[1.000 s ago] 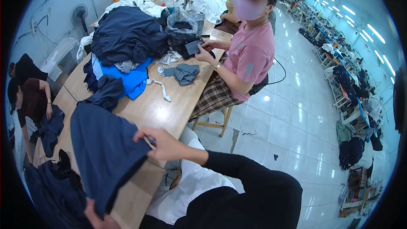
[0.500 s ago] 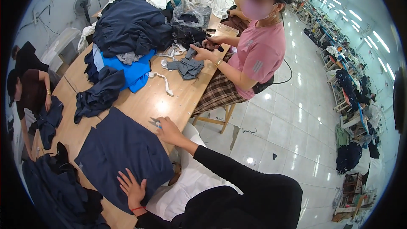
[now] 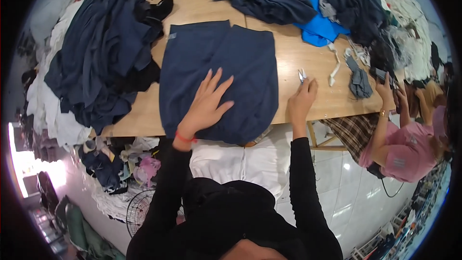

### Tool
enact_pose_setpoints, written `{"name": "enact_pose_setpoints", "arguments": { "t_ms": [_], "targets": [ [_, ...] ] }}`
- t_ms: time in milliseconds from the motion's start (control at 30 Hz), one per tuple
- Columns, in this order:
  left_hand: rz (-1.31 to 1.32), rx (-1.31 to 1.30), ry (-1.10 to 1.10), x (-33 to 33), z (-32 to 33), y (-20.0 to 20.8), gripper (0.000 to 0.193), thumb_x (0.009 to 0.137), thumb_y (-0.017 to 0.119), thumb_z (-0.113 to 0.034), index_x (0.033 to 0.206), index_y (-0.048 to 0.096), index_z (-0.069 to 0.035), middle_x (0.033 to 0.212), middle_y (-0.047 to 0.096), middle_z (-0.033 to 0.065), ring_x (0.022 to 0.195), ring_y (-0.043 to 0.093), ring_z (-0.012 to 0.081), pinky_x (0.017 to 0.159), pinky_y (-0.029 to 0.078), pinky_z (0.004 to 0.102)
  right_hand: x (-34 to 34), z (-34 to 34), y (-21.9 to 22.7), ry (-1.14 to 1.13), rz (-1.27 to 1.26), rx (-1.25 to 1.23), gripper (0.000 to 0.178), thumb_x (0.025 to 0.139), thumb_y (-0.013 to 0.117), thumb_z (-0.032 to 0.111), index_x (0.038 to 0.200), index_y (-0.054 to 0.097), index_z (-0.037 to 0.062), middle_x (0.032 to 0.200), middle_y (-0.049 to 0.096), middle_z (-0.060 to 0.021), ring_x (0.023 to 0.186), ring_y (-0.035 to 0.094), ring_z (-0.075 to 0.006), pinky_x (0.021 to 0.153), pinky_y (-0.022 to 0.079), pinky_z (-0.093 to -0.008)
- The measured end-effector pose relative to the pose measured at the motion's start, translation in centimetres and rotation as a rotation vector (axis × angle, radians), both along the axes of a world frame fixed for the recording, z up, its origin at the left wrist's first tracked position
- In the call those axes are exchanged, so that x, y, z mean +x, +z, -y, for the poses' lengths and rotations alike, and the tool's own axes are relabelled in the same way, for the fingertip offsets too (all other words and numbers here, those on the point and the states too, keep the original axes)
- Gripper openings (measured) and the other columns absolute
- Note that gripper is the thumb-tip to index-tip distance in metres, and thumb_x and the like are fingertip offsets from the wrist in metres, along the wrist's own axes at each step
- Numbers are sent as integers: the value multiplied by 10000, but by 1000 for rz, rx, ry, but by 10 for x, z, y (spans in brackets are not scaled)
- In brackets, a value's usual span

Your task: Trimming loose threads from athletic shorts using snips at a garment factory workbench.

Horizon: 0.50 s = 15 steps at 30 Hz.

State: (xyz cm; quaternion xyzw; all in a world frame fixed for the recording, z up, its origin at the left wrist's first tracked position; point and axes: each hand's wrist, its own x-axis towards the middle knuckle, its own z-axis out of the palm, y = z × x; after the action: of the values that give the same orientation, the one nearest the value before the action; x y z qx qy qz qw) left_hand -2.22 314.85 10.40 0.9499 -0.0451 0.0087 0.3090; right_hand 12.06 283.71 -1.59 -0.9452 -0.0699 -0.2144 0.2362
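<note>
A dark navy fabric piece (image 3: 250,77) lies spread on the wooden table (image 3: 291,62) in front of me. It looks like part of a garment, with a stepped far edge and a small pale tag at its far left corner. My left hand (image 3: 207,108) rests flat on its lower middle, fingers spread. To the right of the cloth, my right hand (image 3: 302,102) is closed around small thread snips (image 3: 301,74). Their pointed blades stick out past the fingers, away from me, slightly parted and apart from the cloth.
Dark garments (image 3: 103,53) are heaped at the left. Across the table lie a crumpled navy garment (image 3: 264,2), bright blue cloth (image 3: 320,31) and a white strip (image 3: 333,70). At the right, a co-worker in pink (image 3: 404,151) handles something dark near grey fabric (image 3: 360,82).
My view has swung left and down, shifting the co-worker to the right edge. The left hand stays on the navy fabric; the right hand keeps the snips beside it.
</note>
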Motion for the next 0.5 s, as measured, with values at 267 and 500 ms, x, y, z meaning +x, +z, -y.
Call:
{"name": "enact_pose_setpoints", "arguments": {
  "t_ms": [267,500],
  "targets": [
    [212,108,635,140,-26,-68,397,882,827,-218,1224,698,-62,1257,635,167,1187,571,392,977,506,504,-5,1,12,24,40,189,403,1000,558,-6,1386,574,-122,1522,478,-368,1439,444,-519,1208,366,-528],
    [771,10,154,33,-8,28,152,750,733,19,829,739,-111,911,618,40,959,628,296,846,456,397,-12,35,-6,-108,98,353,315,1000,622,33,1278,666,-108,1357,659,-279,1257,649,-430,1061,531,-473]
  ]
}}
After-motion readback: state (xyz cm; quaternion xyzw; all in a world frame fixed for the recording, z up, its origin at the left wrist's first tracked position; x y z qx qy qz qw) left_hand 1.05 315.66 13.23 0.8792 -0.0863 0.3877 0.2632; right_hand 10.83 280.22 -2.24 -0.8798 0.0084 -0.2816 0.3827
